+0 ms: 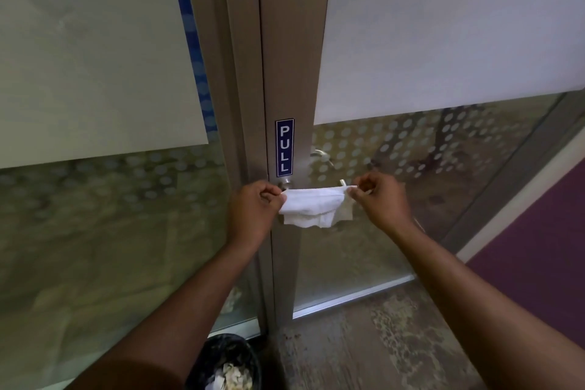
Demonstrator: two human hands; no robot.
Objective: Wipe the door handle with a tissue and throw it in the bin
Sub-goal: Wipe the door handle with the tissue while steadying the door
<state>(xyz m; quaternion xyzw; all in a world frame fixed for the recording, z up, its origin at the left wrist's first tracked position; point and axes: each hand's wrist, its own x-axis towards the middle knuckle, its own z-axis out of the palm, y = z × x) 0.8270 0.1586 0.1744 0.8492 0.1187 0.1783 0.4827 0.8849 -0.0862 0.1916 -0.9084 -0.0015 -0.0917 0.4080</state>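
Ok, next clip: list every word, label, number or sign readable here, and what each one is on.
"PULL": white capitals stacked vertically on a narrow blue sign, stuck to the brushed-metal door stile just above the lever handle draped with a white tissue.
No other text, brand or number is visible.

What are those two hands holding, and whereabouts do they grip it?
A white paper tissue, draped over the metal door handle. The left hand pinches its left end, the right hand its right end, with the fingers.
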